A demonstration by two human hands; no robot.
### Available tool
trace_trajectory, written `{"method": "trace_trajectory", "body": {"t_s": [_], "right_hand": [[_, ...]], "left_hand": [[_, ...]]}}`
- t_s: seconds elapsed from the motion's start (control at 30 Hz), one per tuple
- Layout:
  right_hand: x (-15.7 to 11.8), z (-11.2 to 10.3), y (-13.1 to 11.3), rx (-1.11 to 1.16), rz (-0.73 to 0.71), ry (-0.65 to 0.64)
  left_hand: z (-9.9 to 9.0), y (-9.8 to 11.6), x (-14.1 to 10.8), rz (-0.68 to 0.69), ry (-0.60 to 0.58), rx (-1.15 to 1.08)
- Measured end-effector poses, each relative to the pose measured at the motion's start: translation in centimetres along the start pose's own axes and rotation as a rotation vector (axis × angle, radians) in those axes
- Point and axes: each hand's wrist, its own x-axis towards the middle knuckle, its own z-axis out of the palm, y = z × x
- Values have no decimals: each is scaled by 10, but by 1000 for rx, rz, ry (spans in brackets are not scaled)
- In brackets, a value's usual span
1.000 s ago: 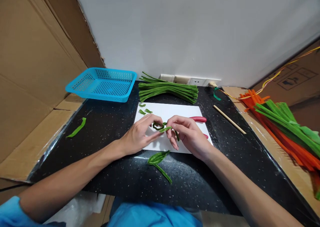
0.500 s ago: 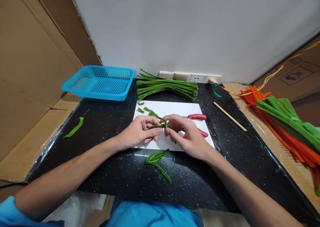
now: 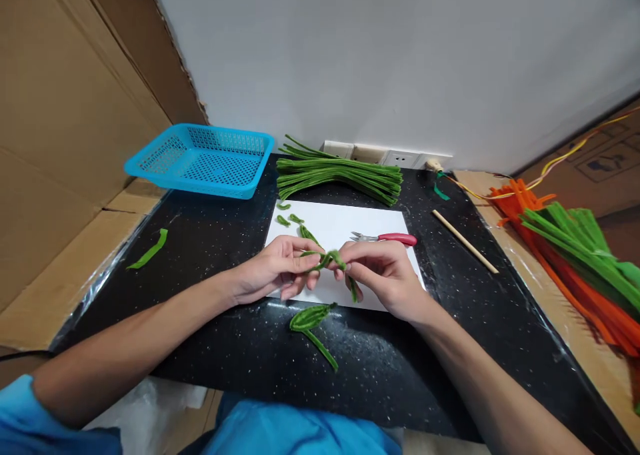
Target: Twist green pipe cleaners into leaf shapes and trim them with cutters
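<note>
Between my two hands is a bent green pipe cleaner (image 3: 334,257), held over a white sheet (image 3: 345,216). My left hand (image 3: 280,268) pinches one end between thumb and forefinger. My right hand (image 3: 383,275) grips the other part, and a tail of it hangs below those fingers. Closer to me lies a leaf shape of green pipe cleaner (image 3: 311,317) with a stem. Several small bent green pieces (image 3: 283,221) rest on the sheet's left side. Red-handled pliers (image 3: 395,238) lie just beyond my right hand, partly hidden by it.
A bundle of green pipe cleaners (image 3: 340,178) lies behind the sheet. At the back left stands a blue basket (image 3: 245,192). To the right are a wooden stick (image 3: 465,241) and orange and green bundles (image 3: 575,241). A green strip (image 3: 150,249) lies at left; cardboard (image 3: 55,141) walls that side.
The pipe cleaner's free length, which arched up beyond my fingers, now bends down to the right, its tail below my right hand. My right hand has shifted slightly. The view has moved a little.
</note>
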Motion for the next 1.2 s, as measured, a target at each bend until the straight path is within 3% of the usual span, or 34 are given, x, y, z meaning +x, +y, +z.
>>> {"method": "trace_trajectory", "body": {"t_s": [0.17, 0.27, 0.47, 0.57, 0.7, 0.87, 1.03, 1.2], "right_hand": [[0, -2, 0, -72, -56, 84], [0, -2, -2, -105, -17, 102], [1, 3, -2, -72, -9, 87], [2, 6, -2, -52, -1, 102], [3, 4, -1, -63, -9, 138], [-1, 2, -3, -219, -91, 130], [-4, 4, -4, -456, -207, 161], [-2, 1, -4, -439, -197, 271]], "left_hand": [[1, -6, 4, 57, 59, -37], [-1, -9, 6, 140, 95, 47], [2, -12, 2, 532, 331, 517], [3, -12, -1, 474, 400, 554], [2, -12, 0, 417, 384, 500], [1, -11, 1, 461, 338, 361], [4, -10, 0, 447, 299, 361], [5, -11, 0, 440, 343, 414]]}}
